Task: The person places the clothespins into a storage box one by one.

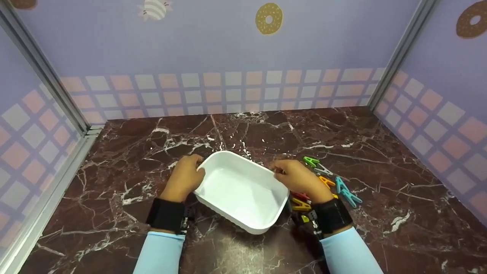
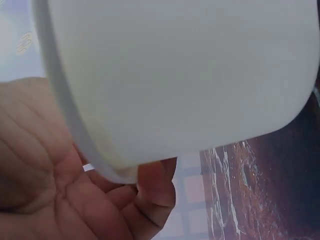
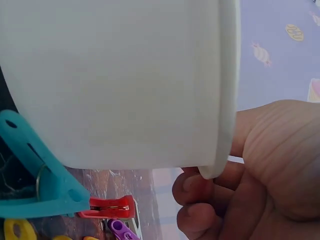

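A white rectangular plastic tub with rounded corners sits at an angle between both hands, nothing inside it. My left hand grips its left rim, the thumb over the edge and curled fingers beneath the lip in the left wrist view. On the far right side, my right hand pinches the rim; its curled fingertips show under the lip in the right wrist view. Close by the right hand lie several clothespins, among them a teal one, a green one and a red one.
The dark red marbled tabletop runs back to a lilac wall with pink and white squares. Side panels stand at left and right. A yellow clothespin lies partly behind the right wrist, near the tub's right end.
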{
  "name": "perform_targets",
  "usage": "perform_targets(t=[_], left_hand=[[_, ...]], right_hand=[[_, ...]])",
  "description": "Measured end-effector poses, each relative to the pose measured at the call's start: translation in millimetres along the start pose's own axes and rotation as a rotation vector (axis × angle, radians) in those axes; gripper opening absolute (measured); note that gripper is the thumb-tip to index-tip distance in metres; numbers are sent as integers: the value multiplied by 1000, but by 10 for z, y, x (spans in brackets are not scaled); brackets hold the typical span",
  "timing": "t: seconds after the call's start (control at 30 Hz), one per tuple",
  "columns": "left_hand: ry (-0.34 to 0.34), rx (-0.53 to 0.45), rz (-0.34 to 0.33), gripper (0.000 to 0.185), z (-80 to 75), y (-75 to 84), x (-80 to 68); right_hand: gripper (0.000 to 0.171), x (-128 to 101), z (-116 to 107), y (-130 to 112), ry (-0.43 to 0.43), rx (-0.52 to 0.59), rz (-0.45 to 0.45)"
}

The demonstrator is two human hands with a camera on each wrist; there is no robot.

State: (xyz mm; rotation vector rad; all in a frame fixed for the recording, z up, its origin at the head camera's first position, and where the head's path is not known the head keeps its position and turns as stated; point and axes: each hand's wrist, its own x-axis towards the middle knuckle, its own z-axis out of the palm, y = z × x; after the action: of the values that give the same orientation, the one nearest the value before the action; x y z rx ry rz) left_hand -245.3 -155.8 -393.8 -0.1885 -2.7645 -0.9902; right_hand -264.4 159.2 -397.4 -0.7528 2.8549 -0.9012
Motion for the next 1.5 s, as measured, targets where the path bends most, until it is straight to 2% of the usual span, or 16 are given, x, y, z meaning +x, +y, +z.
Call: perform_targets(t=[0.17, 0.33, 0.57, 0.73, 0.9, 1.0, 1.07, 1.2, 1.37, 1.5], left_hand=[[12, -13, -66, 49, -22, 46, 0], [35, -34, -117, 52, -20, 97, -4], [27, 4, -76, 36, 49, 139, 7], [16, -16, -57, 30, 121, 158, 11], [37, -6, 2, 23, 172, 140, 18], [36, 6, 25, 19, 167, 134, 20], [22, -1, 23, 13, 157, 140, 23], [-19, -26, 16, 8, 148, 163, 20], [-64, -63, 38, 8, 148, 185, 3], [-136, -104, 28, 17, 130, 204, -19]], right_hand=[[22, -6, -8, 12, 14, 20, 36], [33, -6, 5, 31, 27, 43, 72], [39, 1, 14, 26, 26, 56, 87], [40, 11, 28, 4, 4, 56, 77], [37, -2, 24, -33, -79, 81, 69], [27, -22, -4, -61, -111, 92, 61], [21, -31, -26, -79, -108, 91, 67], [19, -28, -48, -84, -40, 91, 90], [21, -21, -35, -83, 14, 159, 150], [11, -5, -16, -75, 21, 130, 122]])
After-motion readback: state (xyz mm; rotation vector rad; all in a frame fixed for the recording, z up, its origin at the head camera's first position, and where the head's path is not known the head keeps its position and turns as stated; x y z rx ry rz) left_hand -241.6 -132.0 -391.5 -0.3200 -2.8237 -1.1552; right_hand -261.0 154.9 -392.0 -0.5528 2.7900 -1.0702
